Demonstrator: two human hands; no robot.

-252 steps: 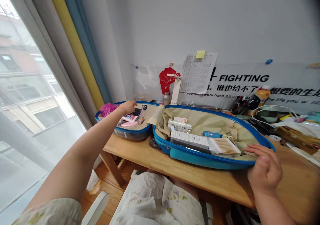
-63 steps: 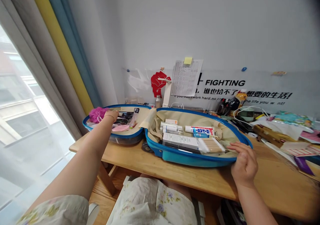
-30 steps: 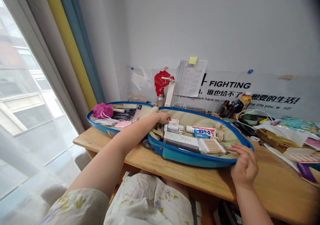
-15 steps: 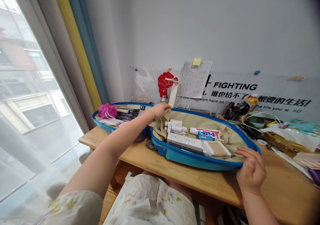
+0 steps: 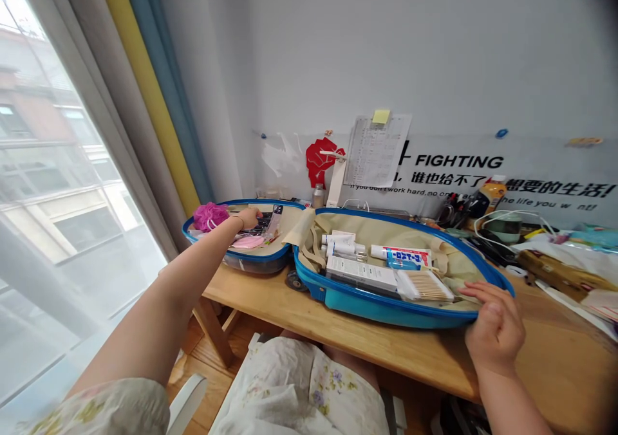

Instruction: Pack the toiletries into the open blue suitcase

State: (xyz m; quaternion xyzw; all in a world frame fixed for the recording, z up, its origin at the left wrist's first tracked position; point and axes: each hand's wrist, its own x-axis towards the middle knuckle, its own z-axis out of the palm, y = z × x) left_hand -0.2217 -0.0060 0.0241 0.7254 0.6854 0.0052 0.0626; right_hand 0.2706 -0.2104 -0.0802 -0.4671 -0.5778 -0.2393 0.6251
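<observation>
An open blue suitcase lies on the wooden desk (image 5: 338,332) in two halves. My left hand (image 5: 248,217) reaches into the left half (image 5: 255,261), over dark packets (image 5: 264,221) and beside a pink bath pouf (image 5: 211,215); its fingers are hidden behind the back of the hand. A pink pad (image 5: 248,242) lies just in front of it. My right hand (image 5: 495,324) is curled over the front right rim of the right half (image 5: 386,309). That half holds a toothpaste box (image 5: 400,253), a long white box (image 5: 362,272), white tubes (image 5: 340,242) and a pack of cotton swabs (image 5: 425,285).
To the right the desk carries an orange bottle (image 5: 490,194), a green cup (image 5: 505,226), cables and papers. A printed sheet (image 5: 376,150) and a small metal bottle (image 5: 317,195) stand at the wall behind. Curtains and a window fill the left. My lap is under the desk edge.
My left hand left the white tubes in the right half and swung back to the left half beside the pink pouf. My right hand has stayed on the rim.
</observation>
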